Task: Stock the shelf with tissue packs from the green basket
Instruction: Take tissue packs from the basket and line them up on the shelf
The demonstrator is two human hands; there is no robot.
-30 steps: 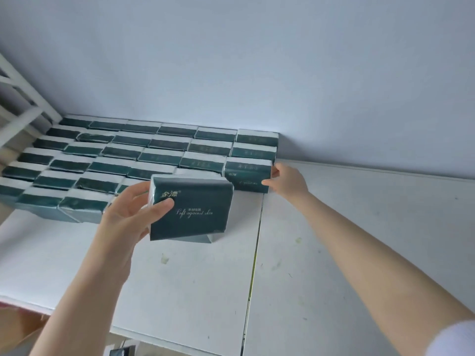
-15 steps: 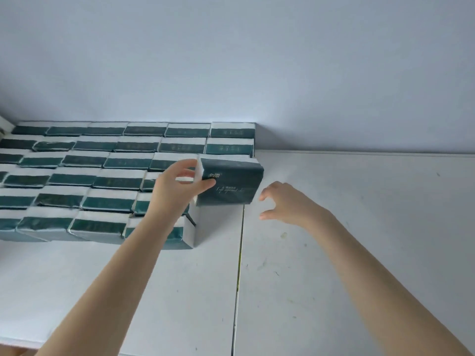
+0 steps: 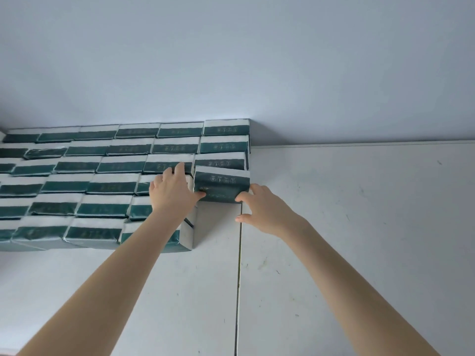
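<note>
Basically mid-seating: dark green plastic-wrapped tissue pack (image 3: 222,187) sat at the right edge of the stocked pack block (image 3: 102,186) on the white shelf board (image 3: 359,227), left hand (image 3: 174,194) and right hand (image 3: 264,209) pressing its ends, neither clasping it; next move probably needed a square shove back.

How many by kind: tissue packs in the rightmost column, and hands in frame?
Tissue packs in the rightmost column: 4
Hands: 2, left hand and right hand
Total: 6
</note>
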